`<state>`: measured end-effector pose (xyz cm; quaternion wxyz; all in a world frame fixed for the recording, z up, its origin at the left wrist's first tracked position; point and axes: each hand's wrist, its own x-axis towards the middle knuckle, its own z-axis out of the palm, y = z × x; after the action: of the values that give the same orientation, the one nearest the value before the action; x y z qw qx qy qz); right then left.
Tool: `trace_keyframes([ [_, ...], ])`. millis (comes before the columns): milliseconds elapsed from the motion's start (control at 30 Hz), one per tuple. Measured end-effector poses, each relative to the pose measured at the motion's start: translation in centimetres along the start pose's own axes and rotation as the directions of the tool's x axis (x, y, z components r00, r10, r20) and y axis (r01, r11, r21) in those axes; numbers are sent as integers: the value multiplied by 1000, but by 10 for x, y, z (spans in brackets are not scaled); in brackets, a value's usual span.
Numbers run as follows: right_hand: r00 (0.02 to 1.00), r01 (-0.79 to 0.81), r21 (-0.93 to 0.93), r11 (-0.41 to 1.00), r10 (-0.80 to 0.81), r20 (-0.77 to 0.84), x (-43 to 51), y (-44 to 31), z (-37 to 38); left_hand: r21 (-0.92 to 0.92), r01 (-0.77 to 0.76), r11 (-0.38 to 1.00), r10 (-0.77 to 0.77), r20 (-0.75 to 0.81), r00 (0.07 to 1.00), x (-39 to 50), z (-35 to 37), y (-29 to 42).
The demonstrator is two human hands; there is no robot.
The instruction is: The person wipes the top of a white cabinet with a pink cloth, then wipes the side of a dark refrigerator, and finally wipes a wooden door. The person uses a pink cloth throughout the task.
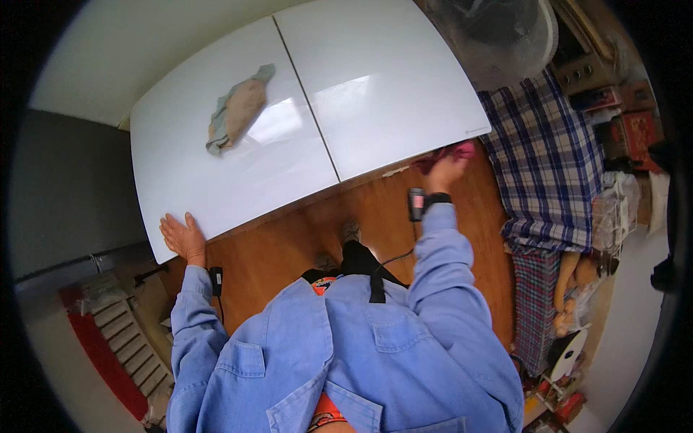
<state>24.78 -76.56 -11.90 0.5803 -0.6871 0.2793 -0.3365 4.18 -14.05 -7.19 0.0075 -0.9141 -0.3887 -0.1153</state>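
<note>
My left hand (183,236) rests with its fingers spread on the near left corner of a white glossy tabletop (390,113), which a dark seam divides. At the table's near right edge, my right hand (448,169) grips a dark red cloth (463,151); the hand is slightly blurred, and part of the cloth lies against the edge. A crumpled cloth, pale green and tan (243,111), lies on the left half of the tabletop, away from both hands. Each wrist has a small dark device with a cable near it.
A blue and white plaid cloth (541,157) covers something to the right, beside a clear plastic-covered container (487,38). Shelves with bags and boxes stand farther right. A red-edged slatted item (103,357) is at lower left. The floor (260,276) is brown wood.
</note>
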Motion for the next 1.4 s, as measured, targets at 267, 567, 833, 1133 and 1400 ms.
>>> trace_keyframes([
  [267,893,-405,-21,914,401,205,-191,94,47,69,-108,992,113,-61,992,4,3,-8],
  [567,981,-189,101,977,192,-16,7,-1,-2,50,-263,963,256,126,958,12,2,-11],
  [833,919,-304,-306,902,363,154,-288,25,80,-32,-467,884,465,177,868,23,-9,-5],
  [1133,981,-196,126,972,195,20,-155,-28,31,-65,-538,841,540,182,822,24,-22,-2],
  [1400,984,-31,-29,999,25,-177,-211,-42,75,-61,-539,840,542,132,830,23,-22,1],
])
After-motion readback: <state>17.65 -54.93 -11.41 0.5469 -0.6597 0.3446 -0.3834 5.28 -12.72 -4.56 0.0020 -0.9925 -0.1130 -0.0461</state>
